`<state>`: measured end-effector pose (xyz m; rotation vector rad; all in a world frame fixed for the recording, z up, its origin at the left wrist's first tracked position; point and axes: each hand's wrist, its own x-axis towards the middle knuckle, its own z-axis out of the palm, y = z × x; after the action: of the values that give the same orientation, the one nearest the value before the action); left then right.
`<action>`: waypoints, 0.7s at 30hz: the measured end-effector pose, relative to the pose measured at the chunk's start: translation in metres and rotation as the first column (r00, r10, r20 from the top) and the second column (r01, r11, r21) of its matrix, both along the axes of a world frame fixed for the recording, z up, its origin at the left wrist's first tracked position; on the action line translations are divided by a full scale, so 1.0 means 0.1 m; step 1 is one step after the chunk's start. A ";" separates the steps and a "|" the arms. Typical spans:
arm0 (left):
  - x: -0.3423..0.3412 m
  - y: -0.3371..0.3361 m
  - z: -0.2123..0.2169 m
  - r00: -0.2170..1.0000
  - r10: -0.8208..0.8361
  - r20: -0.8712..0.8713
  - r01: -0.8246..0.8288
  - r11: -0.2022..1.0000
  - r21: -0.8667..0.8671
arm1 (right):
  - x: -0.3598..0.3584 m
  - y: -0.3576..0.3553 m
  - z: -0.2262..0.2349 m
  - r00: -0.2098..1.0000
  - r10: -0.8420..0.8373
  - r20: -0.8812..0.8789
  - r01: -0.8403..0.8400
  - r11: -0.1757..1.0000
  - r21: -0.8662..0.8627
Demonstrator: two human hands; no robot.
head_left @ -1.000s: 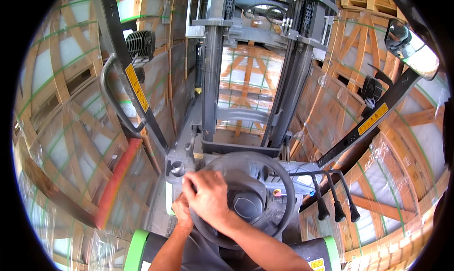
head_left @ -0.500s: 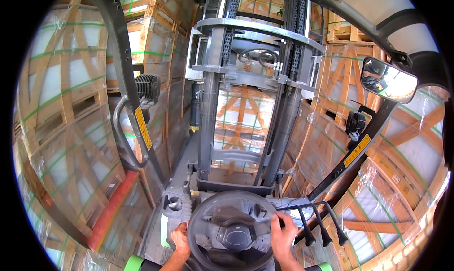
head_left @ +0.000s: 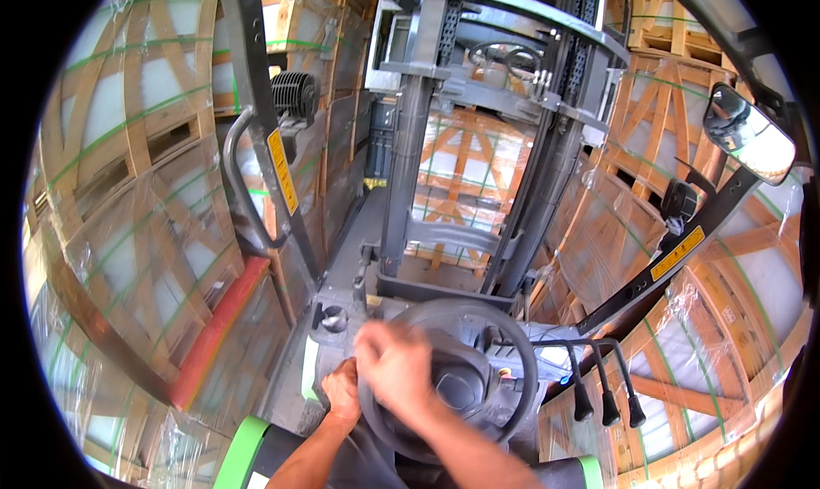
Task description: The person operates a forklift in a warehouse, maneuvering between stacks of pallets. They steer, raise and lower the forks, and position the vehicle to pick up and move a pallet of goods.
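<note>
A black steering wheel (head_left: 527,378) stands before me in the cab of a forklift. Low on its left side, my left hand (head_left: 341,390) is closed on the rim. My right hand (head_left: 395,363) reaches across the wheel to the upper left of the rim, its fingers curled and blurred by motion. That hand and forearm cover part of the wheel and its hub (head_left: 459,390). To the right of the wheel stand several black-knobbed control levers (head_left: 608,408), with neither hand on them.
Ahead rises the grey lift mast (head_left: 408,160), with a wooden crate (head_left: 465,169) visible through it. Film-wrapped crates (head_left: 128,233) are stacked close on the left, more crates (head_left: 683,352) on the right. Cab posts (head_left: 272,139), a grab handle (head_left: 235,177) and a mirror (head_left: 748,134) frame the view.
My right hand has moved from the right of the steering wheel over to its upper left. My left hand stays at the left rim. The view has shifted, so the cab sits further right and higher.
</note>
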<state>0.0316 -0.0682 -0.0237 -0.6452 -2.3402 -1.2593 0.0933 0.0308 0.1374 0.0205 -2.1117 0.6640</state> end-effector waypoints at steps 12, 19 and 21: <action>0.10 -0.07 0.20 0.996 0.085 0.004 -0.085 0.994 0.073 | 2.03 0.46 -0.64 0.824 -0.533 0.194 0.557 0.697 -0.451; 0.06 -0.20 0.16 0.998 0.055 0.034 -0.056 0.997 0.054 | 0.94 -0.71 -0.52 0.987 0.111 0.113 -0.116 0.993 0.034; 0.07 -0.17 0.14 0.999 0.036 0.010 -0.037 0.999 0.013 | 0.50 -0.64 -0.31 0.991 0.107 0.078 -0.112 0.992 0.062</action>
<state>0.0387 -0.0852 -0.0093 -0.5911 -2.3389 -1.2629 0.1433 -0.0331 0.1063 0.1518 -2.2166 0.6686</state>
